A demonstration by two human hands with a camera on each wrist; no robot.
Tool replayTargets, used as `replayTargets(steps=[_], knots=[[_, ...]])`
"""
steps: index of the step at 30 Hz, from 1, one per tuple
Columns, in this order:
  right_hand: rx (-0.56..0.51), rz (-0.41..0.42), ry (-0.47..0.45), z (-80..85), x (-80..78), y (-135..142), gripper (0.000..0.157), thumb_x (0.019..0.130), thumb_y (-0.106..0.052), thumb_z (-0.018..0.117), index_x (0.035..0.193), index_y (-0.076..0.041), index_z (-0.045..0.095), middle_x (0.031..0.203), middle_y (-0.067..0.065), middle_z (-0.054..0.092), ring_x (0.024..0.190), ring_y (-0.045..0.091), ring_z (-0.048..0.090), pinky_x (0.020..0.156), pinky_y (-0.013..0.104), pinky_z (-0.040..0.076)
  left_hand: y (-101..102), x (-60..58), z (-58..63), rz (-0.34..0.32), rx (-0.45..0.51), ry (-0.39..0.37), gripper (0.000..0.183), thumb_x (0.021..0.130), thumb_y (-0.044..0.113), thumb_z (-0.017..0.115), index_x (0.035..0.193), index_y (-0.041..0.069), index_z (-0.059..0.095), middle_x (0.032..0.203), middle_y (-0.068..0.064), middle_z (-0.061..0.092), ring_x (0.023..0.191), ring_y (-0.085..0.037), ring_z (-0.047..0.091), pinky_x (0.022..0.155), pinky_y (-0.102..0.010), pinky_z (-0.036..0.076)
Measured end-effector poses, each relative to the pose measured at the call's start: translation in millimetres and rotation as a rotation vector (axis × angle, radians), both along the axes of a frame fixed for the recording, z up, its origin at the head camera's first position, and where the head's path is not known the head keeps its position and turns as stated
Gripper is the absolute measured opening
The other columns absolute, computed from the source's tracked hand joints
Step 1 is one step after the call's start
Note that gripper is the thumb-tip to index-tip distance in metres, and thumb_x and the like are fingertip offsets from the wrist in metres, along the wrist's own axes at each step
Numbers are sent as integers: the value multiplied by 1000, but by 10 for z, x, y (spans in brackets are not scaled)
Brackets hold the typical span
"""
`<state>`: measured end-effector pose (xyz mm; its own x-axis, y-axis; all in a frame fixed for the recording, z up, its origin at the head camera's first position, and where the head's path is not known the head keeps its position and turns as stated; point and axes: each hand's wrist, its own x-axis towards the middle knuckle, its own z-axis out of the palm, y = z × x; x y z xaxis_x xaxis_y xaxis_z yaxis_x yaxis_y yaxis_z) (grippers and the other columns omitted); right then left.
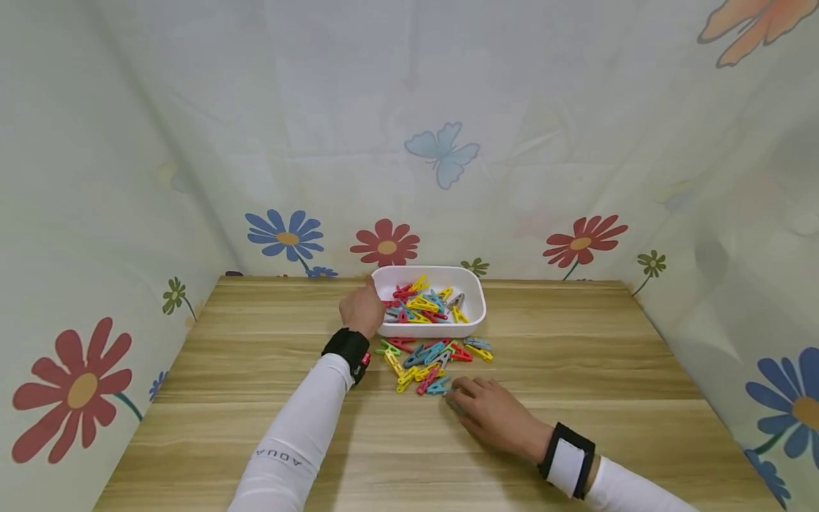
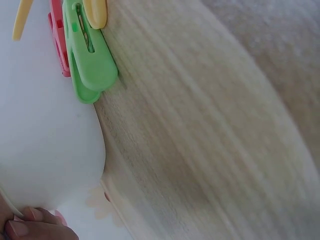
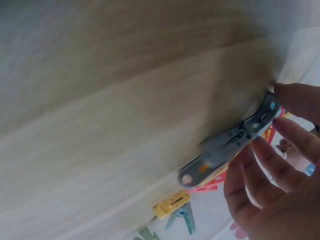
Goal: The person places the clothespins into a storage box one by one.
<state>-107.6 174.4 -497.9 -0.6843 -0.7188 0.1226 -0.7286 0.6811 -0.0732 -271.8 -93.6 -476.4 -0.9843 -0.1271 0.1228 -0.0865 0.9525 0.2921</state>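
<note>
A white plastic tray (image 1: 429,331) at the back of the table holds many colored clothespins (image 1: 424,304). My left hand (image 1: 363,310) grips the tray's left end; its fingers (image 2: 42,230) bend over the rim in the left wrist view. Before the tray lies a loose pile of clothespins (image 1: 422,372), red, yellow, green, teal and grey. My right hand (image 1: 489,412) is at the pile's near right edge, palm down. In the right wrist view, the thumb and spread fingers (image 3: 295,145) are around one end of a dark grey-blue clothespin (image 3: 225,145), apparently touching it.
The wood-grain table (image 1: 563,341) reaches back to a pale curtain (image 1: 333,142) printed with flowers and butterflies, which also closes off both sides. A green clothespin (image 2: 95,65) lies against the tray wall in the left wrist view. A yellow clothespin (image 1: 478,353) is at the pile's right.
</note>
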Motion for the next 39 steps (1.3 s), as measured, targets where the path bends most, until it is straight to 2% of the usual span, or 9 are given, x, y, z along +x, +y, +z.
replayTargets(steps=[9, 16, 22, 27, 33, 39], knots=[[-38, 2, -66, 18, -26, -53, 33, 91, -16, 67, 124, -22, 64, 116, -2, 61, 108, 16, 61, 91, 41, 52, 4, -2, -14, 4, -3, -4, 60, 94, 25, 60, 148, 7, 42, 70, -10, 64, 61, -25, 62, 54, -38, 49], [-88, 2, -34, 62, -50, -66, 32, 87, -15, 69, 119, -18, 67, 110, -4, 64, 104, 13, 62, 90, 35, 53, 2, 0, -37, -7, 16, 18, 58, 94, 24, 60, 147, 6, 44, 72, -10, 65, 62, -25, 63, 56, -38, 50], [-102, 0, -9, 182, -111, -67, 35, 84, -21, 76, 118, -15, 69, 108, -1, 64, 100, 13, 60, 83, 32, 55, -5, -6, -47, -11, 20, 22, 58, 93, 25, 60, 146, 6, 44, 69, -9, 63, 60, -24, 62, 55, -38, 49], [-104, 17, 7, 196, -164, -79, 34, 84, -20, 77, 116, -15, 69, 109, 0, 64, 102, 14, 59, 85, 33, 54, -4, -9, -41, -10, 16, 15, 59, 94, 25, 61, 147, 6, 43, 67, -8, 61, 60, -23, 61, 54, -37, 49], [-127, 56, 83, 120, -188, -114, 30, 79, -16, 78, 108, -16, 71, 103, -2, 65, 97, 15, 58, 83, 34, 52, -2, 5, -35, -16, 21, 0, 59, 94, 24, 59, 148, 6, 42, 66, -8, 61, 59, -23, 61, 52, -37, 48], [-153, 39, 124, 227, -225, -169, 30, 78, -14, 77, 107, -17, 72, 103, -2, 65, 99, 18, 60, 85, 39, 52, -3, -6, -43, -9, 31, 18, 57, 94, 23, 59, 147, 7, 44, 69, -10, 63, 61, -25, 62, 54, -39, 49]])
